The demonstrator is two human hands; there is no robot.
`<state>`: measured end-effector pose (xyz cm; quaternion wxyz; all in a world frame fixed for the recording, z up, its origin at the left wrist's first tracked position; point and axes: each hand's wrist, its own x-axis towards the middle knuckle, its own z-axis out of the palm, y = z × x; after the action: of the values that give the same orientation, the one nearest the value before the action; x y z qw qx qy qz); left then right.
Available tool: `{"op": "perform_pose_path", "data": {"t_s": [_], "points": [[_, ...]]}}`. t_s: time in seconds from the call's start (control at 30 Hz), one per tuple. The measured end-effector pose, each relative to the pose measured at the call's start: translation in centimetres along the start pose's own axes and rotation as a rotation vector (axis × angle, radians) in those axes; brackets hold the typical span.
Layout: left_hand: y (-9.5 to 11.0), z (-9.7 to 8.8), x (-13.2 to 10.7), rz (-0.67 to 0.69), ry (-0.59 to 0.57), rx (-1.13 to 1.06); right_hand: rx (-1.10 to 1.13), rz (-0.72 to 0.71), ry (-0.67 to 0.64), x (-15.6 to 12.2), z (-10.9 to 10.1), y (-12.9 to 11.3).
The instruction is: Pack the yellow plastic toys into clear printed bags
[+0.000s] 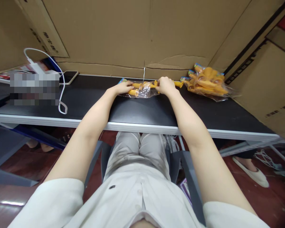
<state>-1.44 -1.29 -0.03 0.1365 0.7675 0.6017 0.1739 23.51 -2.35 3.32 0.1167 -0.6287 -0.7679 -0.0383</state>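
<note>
A clear plastic bag (146, 91) with orange plastic pieces inside lies flat on the black table (144, 110), its printed blue-green end to the left. My left hand (123, 87) is closed on that end, fingertips over the bag. At the other end, my right hand (166, 85) curls round an orange plastic piece (178, 84), which sticks out to the right beyond my fingers. Whether this piece is inside the bag is hidden by the hand. Just right of it sits a pile of similar filled bags (205, 81) with orange pieces.
Cardboard walls (149, 38) rise behind the table and on both sides. On the left are a phone (70, 77), a white cable (61, 95) and a blurred-out object (34, 88). The table's pale front edge (144, 127) runs above my lap. Another person's shoe (251, 172) shows below right.
</note>
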Motion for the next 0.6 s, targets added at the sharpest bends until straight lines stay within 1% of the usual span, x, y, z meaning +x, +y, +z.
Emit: {"op": "perform_pose_path", "data": {"t_s": [0.1, 0.27, 0.6], "points": [[0.5, -0.4, -0.6, -0.010, -0.042, -0.029, -0.007, 0.001, 0.011, 0.0, 0.3, -0.1], [1.1, -0.8, -1.2, -0.025, -0.023, -0.028, -0.017, -0.010, 0.025, 0.0, 0.6, 0.0], [0.7, -0.7, -1.0, -0.005, -0.016, 0.017, 0.007, 0.009, 0.022, -0.3, 0.3, -0.2]]}}
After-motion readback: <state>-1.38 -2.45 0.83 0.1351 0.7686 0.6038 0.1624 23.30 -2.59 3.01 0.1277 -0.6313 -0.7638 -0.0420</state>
